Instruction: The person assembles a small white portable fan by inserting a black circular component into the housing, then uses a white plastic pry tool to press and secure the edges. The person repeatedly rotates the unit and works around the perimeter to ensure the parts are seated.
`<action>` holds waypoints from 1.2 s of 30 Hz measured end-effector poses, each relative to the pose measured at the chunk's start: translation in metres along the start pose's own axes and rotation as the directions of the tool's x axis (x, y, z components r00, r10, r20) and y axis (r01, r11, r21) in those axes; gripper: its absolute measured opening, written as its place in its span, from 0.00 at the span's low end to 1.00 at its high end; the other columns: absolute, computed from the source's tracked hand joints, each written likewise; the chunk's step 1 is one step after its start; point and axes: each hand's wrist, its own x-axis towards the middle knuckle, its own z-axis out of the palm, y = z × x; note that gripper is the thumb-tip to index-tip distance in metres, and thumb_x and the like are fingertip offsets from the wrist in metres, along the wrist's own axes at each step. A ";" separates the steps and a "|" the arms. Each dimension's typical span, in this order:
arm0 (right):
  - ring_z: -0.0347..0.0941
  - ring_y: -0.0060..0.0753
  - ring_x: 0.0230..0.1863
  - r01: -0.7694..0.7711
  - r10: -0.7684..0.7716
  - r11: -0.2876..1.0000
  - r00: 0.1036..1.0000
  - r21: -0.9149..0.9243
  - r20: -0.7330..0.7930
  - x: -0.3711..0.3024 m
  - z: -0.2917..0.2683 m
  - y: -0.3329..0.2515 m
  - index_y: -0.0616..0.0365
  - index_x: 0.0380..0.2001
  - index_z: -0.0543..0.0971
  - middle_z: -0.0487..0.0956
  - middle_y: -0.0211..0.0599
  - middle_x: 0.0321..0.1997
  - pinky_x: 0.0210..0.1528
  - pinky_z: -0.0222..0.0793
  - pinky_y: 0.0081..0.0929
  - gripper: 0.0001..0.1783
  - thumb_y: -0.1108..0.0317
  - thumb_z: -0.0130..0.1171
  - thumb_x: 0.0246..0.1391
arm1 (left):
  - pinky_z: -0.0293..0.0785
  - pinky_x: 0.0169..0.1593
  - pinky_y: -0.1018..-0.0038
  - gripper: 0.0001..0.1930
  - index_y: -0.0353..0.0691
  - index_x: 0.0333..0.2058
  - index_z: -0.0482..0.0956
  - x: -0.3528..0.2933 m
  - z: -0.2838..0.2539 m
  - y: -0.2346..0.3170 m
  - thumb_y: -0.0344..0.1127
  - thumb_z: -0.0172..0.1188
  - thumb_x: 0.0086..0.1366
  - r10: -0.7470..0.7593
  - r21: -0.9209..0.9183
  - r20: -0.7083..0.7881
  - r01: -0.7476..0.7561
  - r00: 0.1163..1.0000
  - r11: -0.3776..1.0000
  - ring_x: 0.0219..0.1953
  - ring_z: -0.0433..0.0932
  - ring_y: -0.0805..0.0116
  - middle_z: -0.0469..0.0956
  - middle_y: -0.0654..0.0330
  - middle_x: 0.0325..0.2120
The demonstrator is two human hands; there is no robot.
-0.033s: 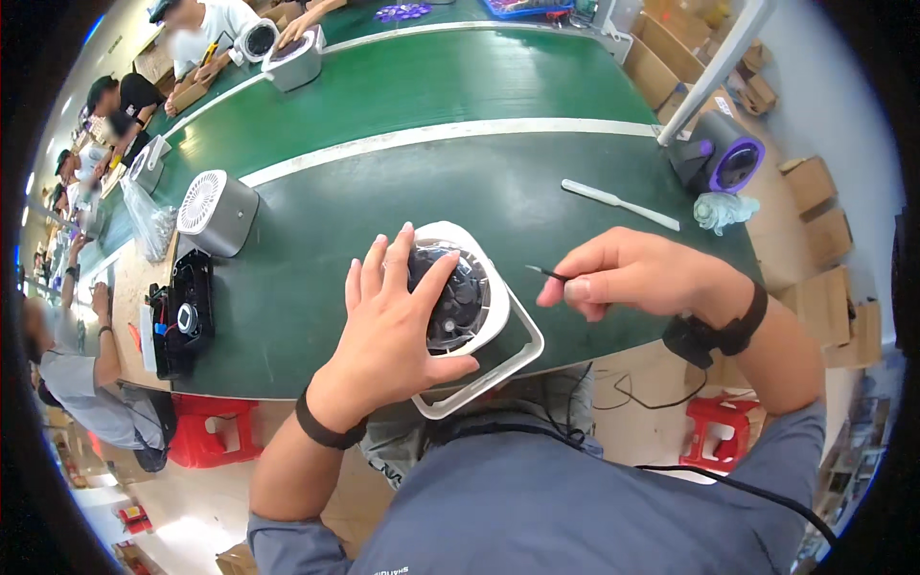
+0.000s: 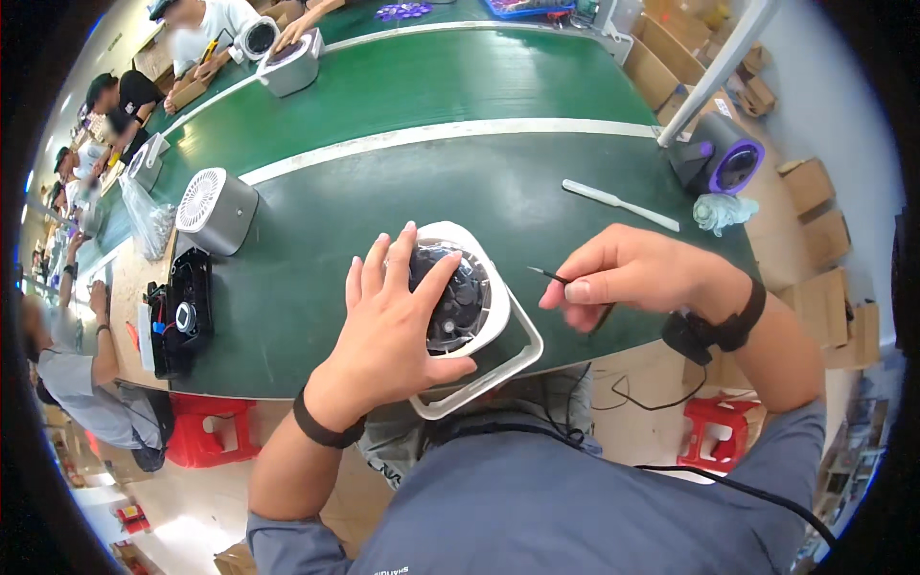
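Note:
A white round-cornered fan housing with a dark round fan unit inside sits at the table's near edge. Its white loop-shaped stand reaches toward me past the edge. My left hand lies over the housing's left side, fingers spread and thumb along the near rim. To the right, my right hand is closed around a thin black tool with a fine pointed tip. That tip points left at the housing, a short way off it. The tool's kind is hard to make out, since my fingers cover most of it.
A white plastic stick-like tool, a crumpled clear bag and a grey-purple device lie at right. Left are a grey fan box and a black open casing. Co-workers sit along the left; red stools stand below.
My right hand's lower fingers have shifted slightly, and a dark end of the tool now shows beneath them. My left hand and the housing stay practically still.

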 end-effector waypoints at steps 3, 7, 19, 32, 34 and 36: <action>0.85 0.25 0.41 -0.094 0.094 0.995 0.995 0.033 0.020 0.008 0.000 -0.008 0.66 0.55 0.86 0.89 0.40 0.45 0.43 0.81 0.24 0.19 0.61 0.58 0.77 | 0.45 0.79 0.34 0.59 0.51 0.74 0.69 0.001 -0.010 -0.012 0.65 0.83 0.44 0.080 0.011 0.097 -0.081 0.992 0.997 0.79 0.48 0.26 0.52 0.37 0.78; 0.86 0.25 0.34 -0.265 0.260 0.955 0.964 -0.133 -0.050 0.023 0.006 -0.034 0.65 0.51 0.87 0.90 0.40 0.40 0.36 0.81 0.23 0.18 0.60 0.57 0.77 | 0.45 0.79 0.33 0.59 0.53 0.74 0.69 -0.001 -0.006 -0.012 0.67 0.82 0.44 0.059 -0.050 0.020 -0.058 0.998 0.997 0.79 0.49 0.26 0.52 0.36 0.78; 0.84 0.50 0.31 -0.094 0.048 0.614 0.995 -0.784 -0.082 0.068 0.028 -0.042 0.64 0.36 0.87 0.85 0.50 0.28 0.37 0.79 0.46 0.14 0.64 0.59 0.63 | 0.53 0.65 0.13 0.56 0.52 0.75 0.67 -0.002 0.014 0.005 0.71 0.75 0.52 -0.094 0.046 -0.003 0.094 0.996 0.995 0.79 0.48 0.23 0.48 0.33 0.79; 0.79 0.22 0.23 -0.309 0.287 0.805 0.950 -0.506 -0.125 0.041 0.031 -0.054 0.63 0.50 0.87 0.84 0.30 0.26 0.28 0.77 0.26 0.15 0.66 0.56 0.72 | 0.46 0.73 0.21 0.54 0.50 0.80 0.56 -0.056 0.005 0.008 0.69 0.68 0.64 -0.021 -0.119 -0.055 0.015 0.998 0.993 0.80 0.42 0.21 0.41 0.31 0.80; 0.78 0.22 0.23 -0.349 0.313 0.805 0.937 -0.479 -0.157 0.042 0.032 -0.051 0.64 0.51 0.86 0.83 0.30 0.26 0.28 0.77 0.25 0.15 0.67 0.56 0.73 | 0.46 0.73 0.21 0.52 0.52 0.80 0.57 -0.058 0.043 0.006 0.67 0.67 0.65 -0.010 -0.131 -0.200 -0.017 0.980 0.991 0.81 0.41 0.23 0.41 0.33 0.81; 0.78 0.21 0.23 -0.311 0.278 0.805 0.950 -0.505 -0.141 0.043 0.033 -0.047 0.64 0.51 0.86 0.83 0.30 0.26 0.27 0.76 0.24 0.15 0.68 0.55 0.73 | 0.45 0.74 0.23 0.47 0.53 0.78 0.63 -0.058 0.057 0.006 0.65 0.67 0.66 -0.021 -0.121 -0.276 -0.013 0.961 0.993 0.81 0.41 0.27 0.44 0.36 0.81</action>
